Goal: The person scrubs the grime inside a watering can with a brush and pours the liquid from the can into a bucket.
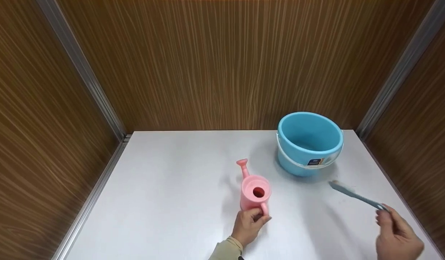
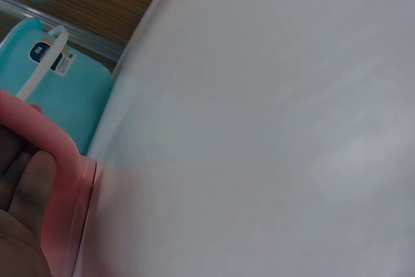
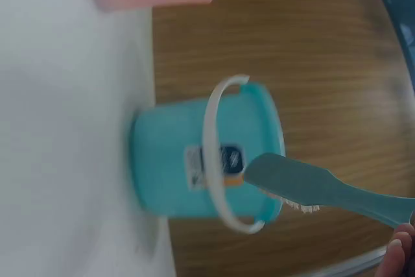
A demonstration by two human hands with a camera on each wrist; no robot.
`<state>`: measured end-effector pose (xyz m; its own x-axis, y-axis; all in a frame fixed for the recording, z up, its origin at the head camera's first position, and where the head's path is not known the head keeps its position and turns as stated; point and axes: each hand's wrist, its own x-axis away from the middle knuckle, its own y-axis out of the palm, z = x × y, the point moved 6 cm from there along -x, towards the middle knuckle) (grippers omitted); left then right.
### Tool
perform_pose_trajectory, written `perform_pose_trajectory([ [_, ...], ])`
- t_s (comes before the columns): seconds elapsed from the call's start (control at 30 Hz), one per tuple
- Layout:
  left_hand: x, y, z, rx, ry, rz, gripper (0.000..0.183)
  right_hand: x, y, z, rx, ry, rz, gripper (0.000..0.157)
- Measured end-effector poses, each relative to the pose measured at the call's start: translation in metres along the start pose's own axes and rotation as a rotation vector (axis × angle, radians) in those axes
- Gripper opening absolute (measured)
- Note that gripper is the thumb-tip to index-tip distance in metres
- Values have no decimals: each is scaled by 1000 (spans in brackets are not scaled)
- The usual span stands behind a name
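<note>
A pink watering can (image 1: 252, 191) stands upright on the white table, its spout pointing toward the back wall. My left hand (image 1: 247, 224) grips its handle (image 2: 45, 128) with curled fingers. At the right, my right hand (image 1: 397, 234) holds a blue-grey brush (image 3: 301, 183) by the end of its handle. The brush is raised above the table, its pale bristles facing down in the right wrist view. Its head points toward a light-blue bucket (image 1: 298, 159), which stands upright at the back right with its white handle (image 3: 211, 154) hanging down the front.
The white table (image 1: 164, 187) is bounded by a wood-grain back wall (image 1: 208, 65) and wood-grain side panels (image 1: 38, 119). Metal strips (image 1: 88, 72) run along the corners. A label (image 1: 315, 161) is stuck on the bucket's front.
</note>
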<state>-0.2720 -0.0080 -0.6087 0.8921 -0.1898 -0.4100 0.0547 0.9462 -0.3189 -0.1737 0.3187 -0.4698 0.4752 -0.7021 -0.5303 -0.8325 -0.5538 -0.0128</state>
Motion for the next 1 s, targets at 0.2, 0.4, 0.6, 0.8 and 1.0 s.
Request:
perform_pose_trajectory([
  [0.2,0,-1,-1,0,-14,4,16,-10,-31,36,22,198,110,21],
  [0.4,0,-1,1,10,-10,8,13,-20,-55,82,17,414,139,24],
  [0.6,0,1,0,9,-8,3,17,-24,-65,101,33,608,108,24],
  [0.8,1,2,-2,26,-20,-7,19,-21,-68,106,34,620,116,35],
  [1.0,1,1,-2,10,-9,3,21,-23,-66,116,-10,646,76,25],
])
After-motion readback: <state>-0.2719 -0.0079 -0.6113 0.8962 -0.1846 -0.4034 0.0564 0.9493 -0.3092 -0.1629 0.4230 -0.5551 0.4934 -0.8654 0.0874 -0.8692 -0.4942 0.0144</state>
